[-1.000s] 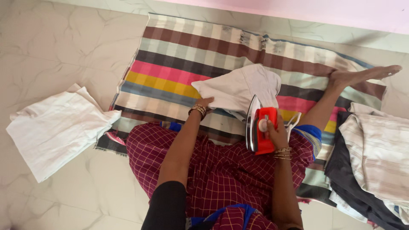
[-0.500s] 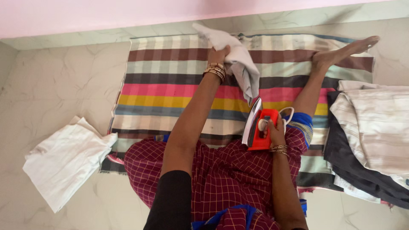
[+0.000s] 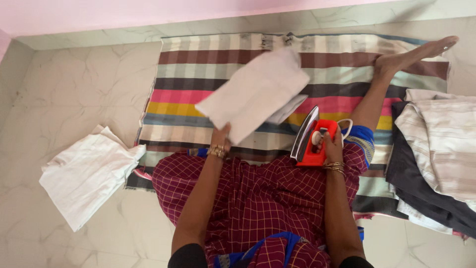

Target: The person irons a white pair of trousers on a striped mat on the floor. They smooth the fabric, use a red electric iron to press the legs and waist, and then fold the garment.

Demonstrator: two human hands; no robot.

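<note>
While aloft, white cloth [image 3: 255, 92] above left hand [image 3: 220, 135]

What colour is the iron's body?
Red, with a shiny metal soleplate; the iron shows in the head view.

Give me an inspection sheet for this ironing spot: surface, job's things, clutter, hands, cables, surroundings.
Surface: striped multicolour blanket spread flat on a pale marble floor.
Job's things: white cloth held up above the blanket; red iron tipped so its soleplate faces left.
Clutter: folded white garment on the floor at left; pile of striped and dark clothes at right.
Hands: left hand grips the cloth's lower edge; right hand has its grip on the iron's handle.
Cables: white cord loop beside the iron.
Surroundings: pink wall beyond the blanket; the person's bare foot rests on the blanket.
</note>
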